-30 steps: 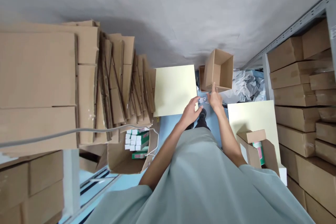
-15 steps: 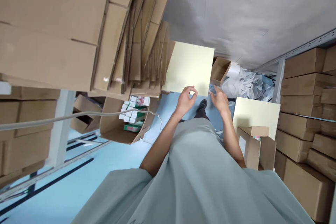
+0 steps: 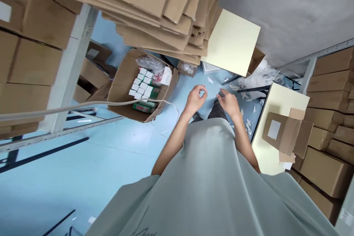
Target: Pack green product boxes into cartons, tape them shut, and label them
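Note:
In front of my body, my left hand [image 3: 196, 99] hangs above the blue floor with its fingers loosely curved and nothing in them. Close by on the right is my right hand [image 3: 229, 103], also bare, thumb and fingers a little apart. Neither touches anything. Beyond them stands a pale yellow tabletop [image 3: 232, 42]. To the right is a second pale yellow table [image 3: 287, 99], bearing an opened cardboard box [image 3: 280, 131] with a white label. On the left, a large open carton [image 3: 118, 88] holds several small white-and-green boxes [image 3: 142, 84].
Flattened cardboard sheets [image 3: 166, 25] are stacked at the upper left. A pale cable [image 3: 83, 107] crosses the left side. Shelves of brown cartons [image 3: 326, 118] line the right, more cartons [image 3: 33, 55] the left. Crumpled white wrapping [image 3: 262, 75] and scraps lie near the wall.
The view has turned and shifted, so the carton of small boxes, tables and cardboard stack appear displaced. More floor shows past my hands, which stay empty in front of my body.

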A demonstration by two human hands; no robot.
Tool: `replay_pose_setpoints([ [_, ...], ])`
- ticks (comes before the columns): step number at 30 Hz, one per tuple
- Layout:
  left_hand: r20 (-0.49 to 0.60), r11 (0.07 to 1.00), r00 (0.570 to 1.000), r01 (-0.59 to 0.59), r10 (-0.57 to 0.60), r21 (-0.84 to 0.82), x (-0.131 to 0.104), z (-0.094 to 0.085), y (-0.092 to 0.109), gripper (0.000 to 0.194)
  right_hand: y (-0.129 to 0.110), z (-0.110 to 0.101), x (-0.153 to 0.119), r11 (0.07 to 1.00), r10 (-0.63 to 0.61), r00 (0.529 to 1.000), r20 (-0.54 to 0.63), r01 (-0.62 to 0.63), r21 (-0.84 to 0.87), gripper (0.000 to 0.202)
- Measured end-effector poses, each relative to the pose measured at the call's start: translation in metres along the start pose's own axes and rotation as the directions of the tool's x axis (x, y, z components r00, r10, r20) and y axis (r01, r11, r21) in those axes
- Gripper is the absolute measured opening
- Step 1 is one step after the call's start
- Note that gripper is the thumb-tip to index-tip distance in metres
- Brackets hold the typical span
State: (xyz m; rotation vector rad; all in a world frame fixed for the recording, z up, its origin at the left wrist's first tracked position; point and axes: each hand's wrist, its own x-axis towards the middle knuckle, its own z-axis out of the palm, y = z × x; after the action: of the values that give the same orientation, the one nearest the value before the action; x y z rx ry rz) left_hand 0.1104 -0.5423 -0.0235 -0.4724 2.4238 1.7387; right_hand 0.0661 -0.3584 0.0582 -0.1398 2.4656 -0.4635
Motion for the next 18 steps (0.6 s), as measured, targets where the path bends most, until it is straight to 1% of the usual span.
replay_pose_setpoints([
  [3,-0.011,0.999,1.0,0.014,-0.015,-0.048,-0.027,-0.014,-0.016,0.021,-0.023,0.024,-0.029,1.0,-0.008,0.997,0.078,0.01,-0.022,0.047],
  [5,-0.014,0.997,1.0,0.019,-0.02,-0.079,-0.041,-0.019,-0.023,0.017,-0.033,0.033,-0.041,0.998,-0.01,0.994,0.106,0.016,-0.058,0.045],
  [7,-0.023,0.995,1.0,0.016,-0.019,-0.097,-0.052,-0.023,-0.029,0.011,-0.041,0.037,-0.047,0.996,-0.01,0.995,0.1,0.019,-0.09,0.045],
  [12,-0.06,0.991,0.998,-0.027,0.02,-0.134,-0.066,-0.038,-0.039,0.01,-0.063,0.043,-0.051,0.994,-0.039,0.997,0.062,0.045,-0.097,0.045],
  [15,-0.083,0.99,0.997,-0.008,-0.004,-0.139,-0.071,-0.046,-0.046,0.011,-0.075,0.05,-0.054,0.994,-0.066,0.996,0.062,0.071,-0.088,0.044],
  [18,-0.089,0.989,0.996,0.007,-0.021,-0.151,-0.074,-0.05,-0.052,0.012,-0.081,0.058,-0.057,0.993,-0.076,0.995,0.07,0.082,-0.084,0.043],
])
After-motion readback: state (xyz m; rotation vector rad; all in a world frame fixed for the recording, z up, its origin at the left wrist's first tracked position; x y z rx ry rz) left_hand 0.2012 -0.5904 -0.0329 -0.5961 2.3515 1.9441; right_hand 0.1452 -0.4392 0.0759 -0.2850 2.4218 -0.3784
